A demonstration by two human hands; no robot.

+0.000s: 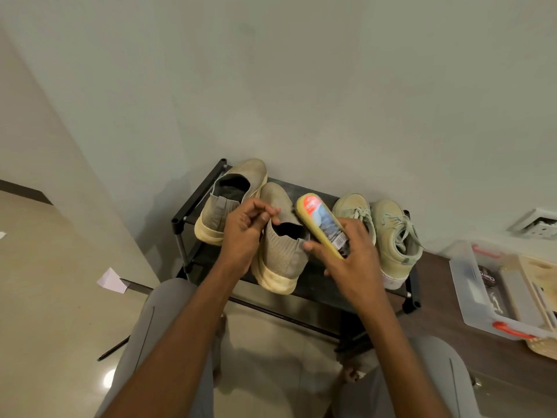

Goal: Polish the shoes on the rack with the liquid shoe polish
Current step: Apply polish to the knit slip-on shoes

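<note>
Head view: both bare forearms reach up from the bottom of the frame to a black rack (193,203) at the centre, set against a pale wall (301,86). The left hand (241,233) pinches the collar of a tan knit shoe (280,251) between thumb and curled fingers, its back turned up toward the camera. The right hand (352,257) wraps its fingers round the lower end of the yellow polish bottle (319,220), which tilts up and left with its far end above the rack's top shelf, between the knit shoe and the sneakers.

4 shoes sit on the top shelf: a second tan shoe (229,200) at the left, touching the held one, and 2 pale green laced sneakers (388,236) side by side at the right, the nearer one's heel at the shelf's front edge. A clear box (470,306) with red latches lies at the right edge of the frame on a brown board; it holds a dark tin (486,279) and pale items too blurred to name.

Grey-trousered knees flank the lower frame, with glossy tile floor (60,312) open to the left, where a paper scrap (111,280) lies. A wall socket (536,226) shows at the right.
</note>
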